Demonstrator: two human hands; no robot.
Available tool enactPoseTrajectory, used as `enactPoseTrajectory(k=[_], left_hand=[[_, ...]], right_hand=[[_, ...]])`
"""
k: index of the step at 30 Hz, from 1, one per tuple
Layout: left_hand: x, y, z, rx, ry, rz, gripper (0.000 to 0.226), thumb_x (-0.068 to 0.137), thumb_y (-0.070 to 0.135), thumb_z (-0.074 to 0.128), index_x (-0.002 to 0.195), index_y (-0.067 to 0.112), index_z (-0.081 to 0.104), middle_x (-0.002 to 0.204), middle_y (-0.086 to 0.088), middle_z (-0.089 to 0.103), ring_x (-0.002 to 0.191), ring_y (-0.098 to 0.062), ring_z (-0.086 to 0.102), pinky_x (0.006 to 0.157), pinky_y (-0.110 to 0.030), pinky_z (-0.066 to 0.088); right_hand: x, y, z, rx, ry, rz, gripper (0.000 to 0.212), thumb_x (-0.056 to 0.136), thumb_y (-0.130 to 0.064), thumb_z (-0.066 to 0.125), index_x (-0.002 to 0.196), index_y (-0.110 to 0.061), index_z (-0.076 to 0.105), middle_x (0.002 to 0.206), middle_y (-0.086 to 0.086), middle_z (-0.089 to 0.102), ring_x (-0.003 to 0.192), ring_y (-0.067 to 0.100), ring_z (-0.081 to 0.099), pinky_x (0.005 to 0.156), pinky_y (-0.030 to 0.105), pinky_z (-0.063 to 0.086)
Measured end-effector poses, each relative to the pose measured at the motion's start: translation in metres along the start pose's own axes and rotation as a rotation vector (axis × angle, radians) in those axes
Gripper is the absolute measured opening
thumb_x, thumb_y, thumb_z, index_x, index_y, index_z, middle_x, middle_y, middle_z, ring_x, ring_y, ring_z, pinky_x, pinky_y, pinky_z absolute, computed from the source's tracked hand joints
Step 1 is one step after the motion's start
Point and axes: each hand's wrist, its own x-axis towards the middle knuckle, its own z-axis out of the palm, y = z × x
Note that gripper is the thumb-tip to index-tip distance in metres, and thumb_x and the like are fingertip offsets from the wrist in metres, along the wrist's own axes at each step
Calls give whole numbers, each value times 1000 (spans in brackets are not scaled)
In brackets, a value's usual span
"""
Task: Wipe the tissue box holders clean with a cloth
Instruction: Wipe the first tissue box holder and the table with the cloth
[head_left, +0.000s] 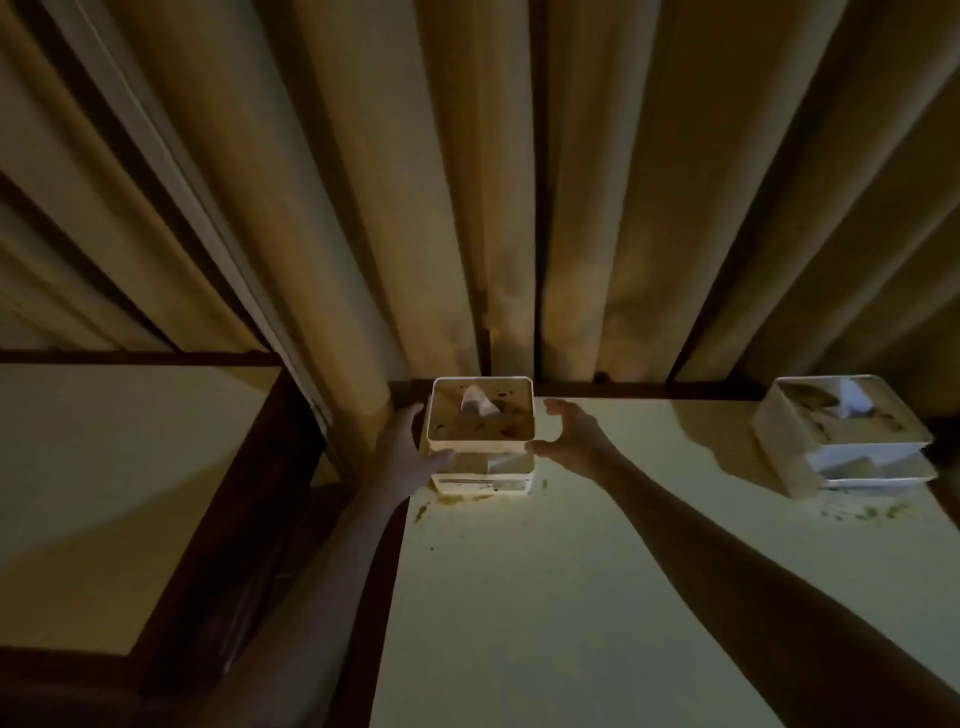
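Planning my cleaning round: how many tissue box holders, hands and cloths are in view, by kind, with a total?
Tissue box holders: 2, one between the hands, one at the right
Hands: 2, left hand, right hand
Cloths: 0
Total: 4

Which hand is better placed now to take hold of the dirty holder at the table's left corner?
Left. The left hand already touches the near holder's left side, thumb on its front edge. The right hand is open beside it, its fingertips only just reaching the right edge.
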Motion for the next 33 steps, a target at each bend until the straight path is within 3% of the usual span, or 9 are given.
enactPoseTrajectory(k=[3, 6, 11, 14, 17, 20, 24, 29, 33], left_hand=[[34, -6, 7, -10, -38, 25, 86, 79, 27, 76, 148, 20, 25, 153, -4, 29, 139, -24, 29, 109, -40, 29], [57, -17, 16, -70, -100, 7, 89, 75, 29, 79, 147, 24, 28, 146, -1, 41, 134, -22, 38, 103, -35, 33], [73, -33, 20, -193, -117, -29, 96, 66, 33, 85, 145, 33, 31, 135, 3, 55, 126, -17, 48, 106, -46, 40], [61, -28, 25, -240, -91, 10, 89, 72, 22, 81, 145, 29, 32, 132, 3, 57, 124, -14, 51, 103, -36, 41], [36, -23, 31, -293, -61, 62, 87, 72, 16, 80, 144, 33, 34, 127, 10, 60, 117, -4, 54, 97, -27, 45], [3, -8, 40, -318, -51, 91, 90, 70, 17, 82, 143, 37, 33, 120, 15, 63, 114, -4, 58, 101, -35, 47], [-56, 24, 64, -292, -46, 120, 93, 69, 19, 83, 144, 36, 29, 113, 24, 58, 107, 2, 57, 91, -17, 46], [-143, 40, 117, -258, -69, 152, 96, 68, 25, 85, 147, 29, 31, 123, 16, 61, 110, -2, 60, 97, -31, 50], [-204, 48, 153, -241, -76, 143, 96, 68, 23, 85, 147, 26, 30, 120, 19, 57, 107, -2, 60, 96, -29, 50]], right_hand=[[25, 3, 9, -89, -57, 13, 71, 85, -31, 69, 144, -13, 34, 148, 6, 37, 137, 28, 31, 110, 42, 28], [43, 12, 23, -32, -41, 41, 74, 79, -39, 74, 141, -19, 38, 144, 1, 44, 133, 26, 40, 105, 39, 39], [51, 23, 30, 75, 25, 30, 73, 80, -36, 74, 142, -21, 40, 140, 1, 48, 121, 18, 49, 88, 26, 41], [42, 27, 31, 127, 46, 12, 75, 79, -32, 75, 143, -21, 38, 137, 3, 50, 119, 17, 49, 92, 30, 42], [21, 29, 21, 163, 67, 7, 78, 79, -28, 76, 145, -21, 35, 137, 4, 49, 121, 17, 47, 93, 31, 42], [-13, 42, 0, 162, 87, -36, 81, 79, -28, 75, 147, -24, 31, 137, 3, 48, 119, 16, 47, 93, 30, 43], [-76, 73, -29, 145, 96, -48, 81, 78, -29, 77, 146, -23, 34, 133, 3, 51, 114, 16, 47, 94, 33, 45], [-165, 127, -48, 107, 68, -39, 77, 76, -31, 77, 143, -21, 40, 130, 4, 55, 109, 16, 50, 89, 31, 45], [-221, 169, -50, 119, 41, -22, 78, 75, -33, 79, 142, -20, 42, 131, 5, 56, 110, 18, 52, 86, 28, 44]])
